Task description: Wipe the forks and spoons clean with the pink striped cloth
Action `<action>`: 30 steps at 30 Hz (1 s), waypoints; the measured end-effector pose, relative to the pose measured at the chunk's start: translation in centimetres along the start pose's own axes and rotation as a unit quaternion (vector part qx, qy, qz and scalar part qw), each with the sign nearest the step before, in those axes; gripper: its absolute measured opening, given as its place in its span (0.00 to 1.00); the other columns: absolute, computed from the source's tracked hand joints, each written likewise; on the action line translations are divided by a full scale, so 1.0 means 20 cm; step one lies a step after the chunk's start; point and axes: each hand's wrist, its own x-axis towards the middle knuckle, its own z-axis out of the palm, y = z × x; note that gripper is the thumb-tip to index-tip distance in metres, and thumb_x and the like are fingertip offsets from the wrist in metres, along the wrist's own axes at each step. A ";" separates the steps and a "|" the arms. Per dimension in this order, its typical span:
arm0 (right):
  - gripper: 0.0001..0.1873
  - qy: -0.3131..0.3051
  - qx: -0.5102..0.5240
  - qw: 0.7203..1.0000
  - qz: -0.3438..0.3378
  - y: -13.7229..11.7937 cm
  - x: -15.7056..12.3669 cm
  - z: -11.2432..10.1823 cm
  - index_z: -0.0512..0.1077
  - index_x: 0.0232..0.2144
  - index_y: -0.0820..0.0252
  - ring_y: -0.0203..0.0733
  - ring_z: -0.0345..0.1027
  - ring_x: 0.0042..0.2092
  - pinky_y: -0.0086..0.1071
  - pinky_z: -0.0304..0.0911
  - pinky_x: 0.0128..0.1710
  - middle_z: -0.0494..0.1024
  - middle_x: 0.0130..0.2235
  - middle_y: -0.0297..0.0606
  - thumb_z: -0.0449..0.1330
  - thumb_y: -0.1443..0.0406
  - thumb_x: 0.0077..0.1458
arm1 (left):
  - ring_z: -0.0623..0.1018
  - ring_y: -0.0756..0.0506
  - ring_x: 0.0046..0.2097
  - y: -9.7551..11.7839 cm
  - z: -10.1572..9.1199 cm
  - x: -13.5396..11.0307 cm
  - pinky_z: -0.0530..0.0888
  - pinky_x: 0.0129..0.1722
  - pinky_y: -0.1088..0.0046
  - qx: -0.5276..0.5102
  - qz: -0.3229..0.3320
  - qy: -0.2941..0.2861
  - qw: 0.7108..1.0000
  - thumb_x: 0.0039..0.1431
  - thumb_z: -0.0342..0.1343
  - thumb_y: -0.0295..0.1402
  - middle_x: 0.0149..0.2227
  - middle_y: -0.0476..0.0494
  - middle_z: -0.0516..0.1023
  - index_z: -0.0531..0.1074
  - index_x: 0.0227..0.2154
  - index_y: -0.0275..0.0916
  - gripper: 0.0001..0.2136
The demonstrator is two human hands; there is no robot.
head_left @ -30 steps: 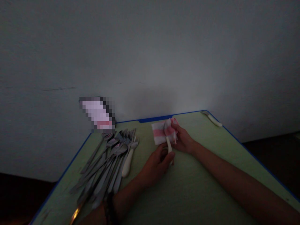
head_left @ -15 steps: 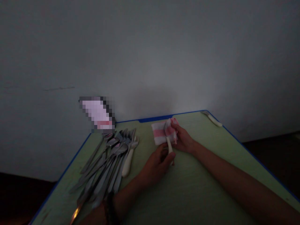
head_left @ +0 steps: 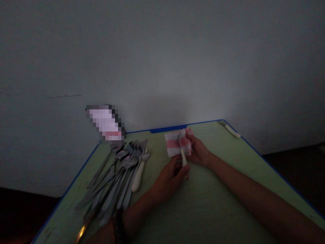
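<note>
Dim grey wall (head_left: pixel 162 61) stands behind a green desk (head_left: pixel 208 210) edged in blue. Over its middle, the left hand (head_left: pixel 167 179) has its grip closed around the lower handle of a white-handled utensil (head_left: pixel 183 158) — the head extends beyond the fingers, away from the person, into a pink-and-white cloth (head_left: pixel 173 144). The right hand (head_left: pixel 199 151) keeps its grip clamped on the cloth's right side, just beside that head, which the folds partly hide. Cutlery (head_left: pixel 130 161) lies heaped to the left, a white-handled fork (head_left: pixel 137 178) along its right edge.
</note>
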 end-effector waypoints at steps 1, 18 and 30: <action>0.16 0.001 0.002 1.000 0.003 0.00 0.00 0.00 0.70 0.31 0.62 0.38 0.70 0.28 0.34 0.65 0.38 0.75 0.24 0.36 0.47 0.59 0.56 | 0.63 0.55 0.22 0.00 0.00 0.00 0.61 0.22 0.79 -0.002 0.000 0.000 1.000 0.60 0.46 0.39 0.27 0.52 0.67 0.59 0.44 0.37 0.13; 0.18 -0.010 0.006 1.000 -0.018 0.01 0.01 0.02 0.69 0.41 0.67 0.39 0.72 0.34 0.34 0.63 0.44 0.78 0.31 0.41 0.43 0.62 0.58 | 0.60 0.56 0.18 0.01 0.00 0.00 0.59 0.16 0.82 -0.063 -0.007 0.094 0.994 0.58 0.48 0.39 0.22 0.57 0.60 0.59 0.38 0.38 0.11; 0.30 -0.049 -0.036 0.998 -0.026 -0.03 -0.04 0.03 0.70 0.38 0.60 0.40 0.68 0.30 0.34 0.64 0.33 0.76 0.30 0.39 0.41 0.45 0.53 | 0.62 0.56 0.16 0.00 -0.01 0.00 0.59 0.15 0.81 -0.001 -0.027 0.036 0.999 0.60 0.44 0.44 0.21 0.55 0.66 0.61 0.42 0.36 0.16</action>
